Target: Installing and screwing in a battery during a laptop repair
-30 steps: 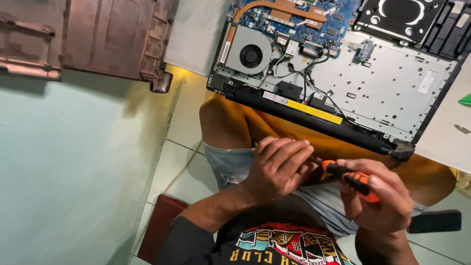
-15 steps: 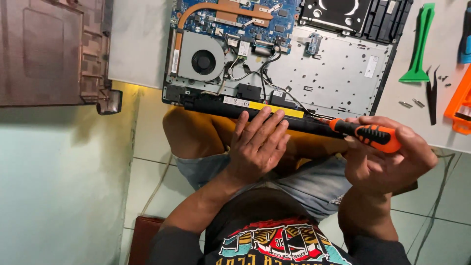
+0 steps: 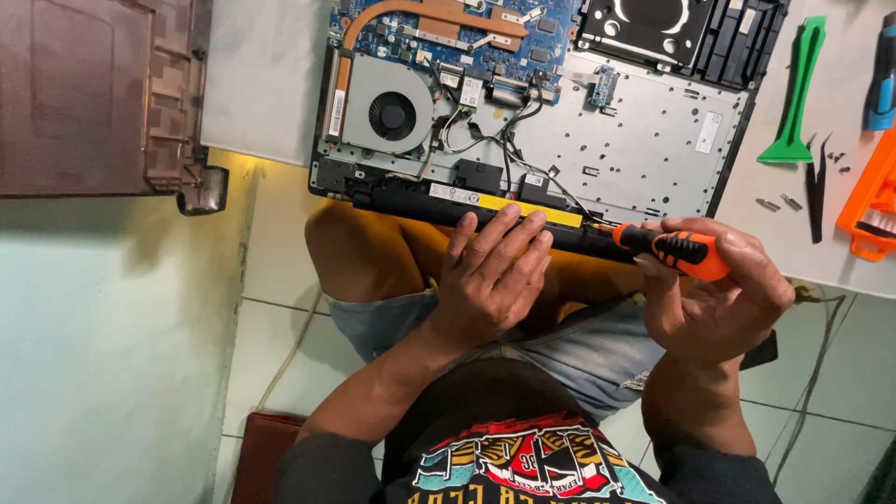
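Left hand (image 3: 495, 275) rests spread fingers on the laptop's black battery (image 3: 411, 201); right hand (image 3: 714, 294) fingers grasp an orange screwdriver (image 3: 677, 250).

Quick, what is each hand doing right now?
Left hand: open, fingers flat on the long black battery.
Right hand: closed around the orange-and-black screwdriver.

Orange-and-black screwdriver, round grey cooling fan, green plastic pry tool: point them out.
orange-and-black screwdriver (image 3: 679, 250), head view, on its handle.
round grey cooling fan (image 3: 392, 114), head view, on its hub.
green plastic pry tool (image 3: 798, 103), head view, on its shaft.
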